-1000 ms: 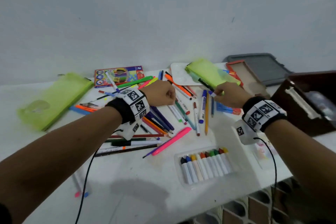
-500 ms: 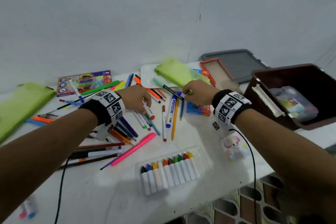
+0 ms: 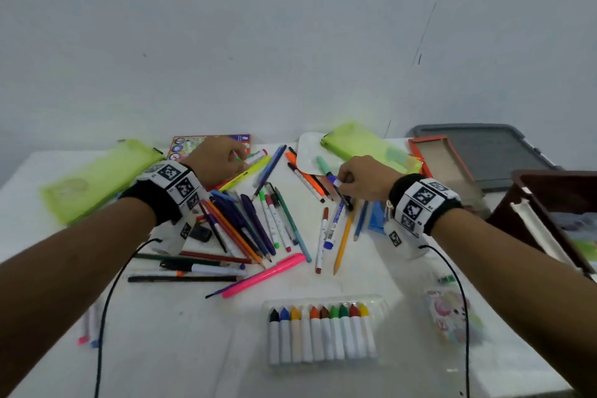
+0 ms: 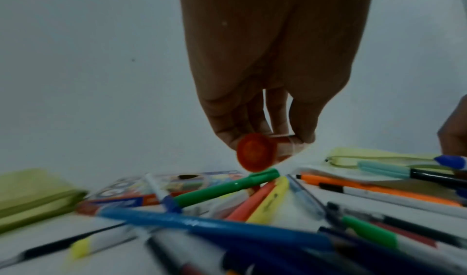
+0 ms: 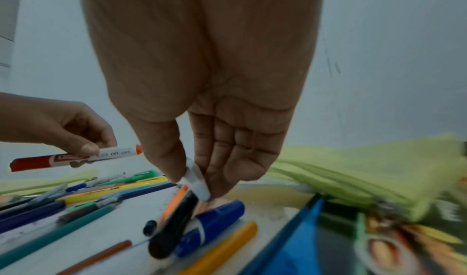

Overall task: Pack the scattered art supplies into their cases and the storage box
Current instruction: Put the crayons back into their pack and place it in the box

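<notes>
A: Left hand pinching red-capped marker clear of tabletop; right hand pinching black pen by its white end, amid scattered pens.

B: Presumably light, stiff, smooth; best gripped mid-barrel.

Loose pens lie across the middle of the desk, with a crayon tray in front of them. Two pouches sit at the back left and back centre. The storage box stands at the right edge, its lid behind it.
</notes>
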A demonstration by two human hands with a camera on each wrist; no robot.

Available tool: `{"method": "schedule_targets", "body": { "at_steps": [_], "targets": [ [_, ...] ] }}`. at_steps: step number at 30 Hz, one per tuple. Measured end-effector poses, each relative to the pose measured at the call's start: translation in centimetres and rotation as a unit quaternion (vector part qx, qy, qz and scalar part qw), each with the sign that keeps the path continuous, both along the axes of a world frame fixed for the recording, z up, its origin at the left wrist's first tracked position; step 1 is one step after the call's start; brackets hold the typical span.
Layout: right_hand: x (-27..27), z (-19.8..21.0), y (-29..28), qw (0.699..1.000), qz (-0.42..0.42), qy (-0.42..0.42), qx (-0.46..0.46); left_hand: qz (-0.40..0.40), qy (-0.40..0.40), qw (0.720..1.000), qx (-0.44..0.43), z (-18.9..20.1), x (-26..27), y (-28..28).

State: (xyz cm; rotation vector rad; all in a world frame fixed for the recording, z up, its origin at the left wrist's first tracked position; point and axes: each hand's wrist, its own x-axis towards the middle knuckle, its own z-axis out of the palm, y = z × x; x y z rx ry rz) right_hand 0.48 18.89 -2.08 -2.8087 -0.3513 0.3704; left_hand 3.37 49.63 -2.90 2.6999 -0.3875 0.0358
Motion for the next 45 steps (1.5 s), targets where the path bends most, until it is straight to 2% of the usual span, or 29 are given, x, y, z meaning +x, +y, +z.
{"method": "schedule_targets", "body": {
  "at_steps": [4,10,13,17,22,24,29,32,39,43,45],
  "targets": [
    [0.6,-0.2,2.3,1.000,0.029,0.003,-0.004,0.043,0.062,0.995,0.060,-1.0,-0.6,3.3],
    [1.1,0.3,5.1,0.997,0.063,0.013,-0.032,0.090,0.054,0.992,0.076,-0.9,-1.0,6.6],
    [0.9,0.1,6.3,0.996,0.075,0.010,-0.039,0.087,0.065,0.992,0.069,-0.7,-1.2,7.9],
    [0.3,0.0,8.4,0.994,0.097,0.017,-0.037,0.029,0.110,0.992,0.051,-0.4,-2.0,9.5],
    [-0.5,0.2,12.7,0.990,0.133,0.030,-0.042,0.016,0.150,0.983,0.109,-1.4,-2.5,11.3],
    [-0.7,0.1,14.6,0.987,0.155,0.034,-0.036,0.018,0.141,0.982,0.121,-1.9,-2.5,12.1],
    [-0.8,-0.5,18.8,0.984,0.175,0.019,-0.014,0.086,0.067,0.993,0.053,-2.2,-1.9,14.7],
    [-0.6,-1.3,20.5,0.984,0.174,0.020,-0.019,0.114,0.059,0.991,0.048,-2.6,-1.4,16.1],
    [0.3,-1.6,19.1,0.992,0.108,0.047,-0.052,0.142,0.082,0.980,0.114,-4.1,-1.0,17.7],
    [0.6,-1.1,17.6,0.982,0.113,0.113,-0.102,0.139,0.104,0.979,0.110,-4.3,-0.5,18.5],
    [0.8,-0.6,17.3,0.975,0.125,0.156,-0.098,0.134,0.115,0.978,0.111,-4.0,-0.4,18.5]
  ]
}}
